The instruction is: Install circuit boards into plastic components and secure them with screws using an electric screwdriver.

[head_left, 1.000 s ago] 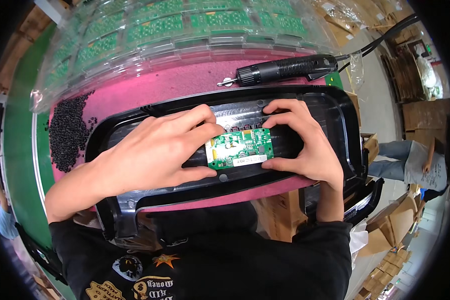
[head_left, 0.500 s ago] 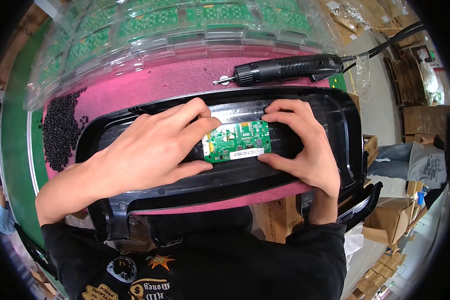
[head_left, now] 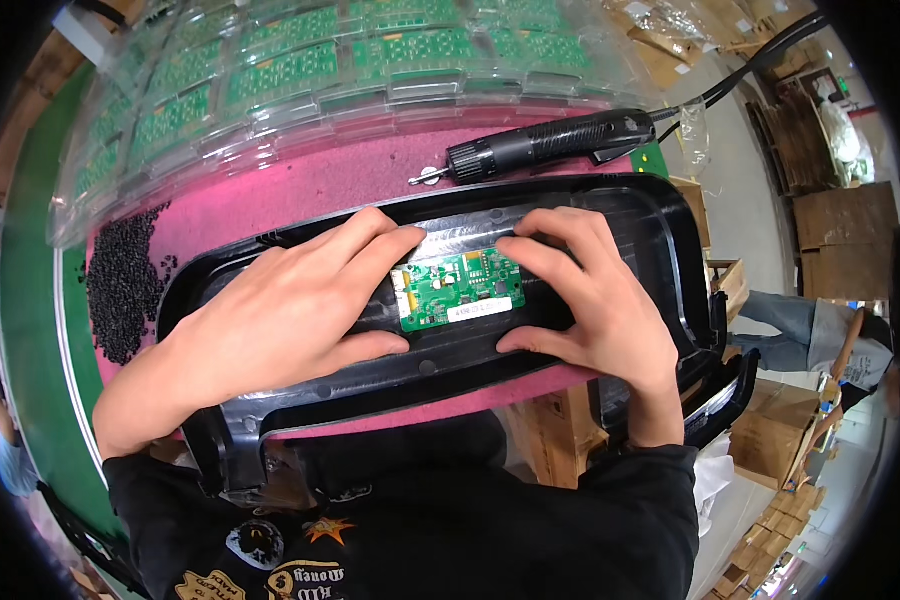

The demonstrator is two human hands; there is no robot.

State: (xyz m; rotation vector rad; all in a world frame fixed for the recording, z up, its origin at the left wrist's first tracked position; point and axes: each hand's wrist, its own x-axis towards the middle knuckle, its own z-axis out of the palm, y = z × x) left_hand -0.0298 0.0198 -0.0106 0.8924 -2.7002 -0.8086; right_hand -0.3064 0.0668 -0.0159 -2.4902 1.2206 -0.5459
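A green circuit board with a white label strip lies in the middle of a long black plastic shell. My left hand rests over the shell at the board's left end, its thumb and fingers parted. My right hand curves around the right end. Its index fingertip is at the board's far edge, and its thumb lies on the shell, apart from the near edge. Neither hand grips the board.
Beyond the shell a black electric screwdriver lies on the pink mat. Clear plastic trays of green boards stand at the back. Small black screws are heaped at left. Cardboard boxes and another person are at right.
Both thumbs have moved off the board's near edge toward me, and the fingers have loosened from it. The board stays in the shell. The whole view has shifted slightly.
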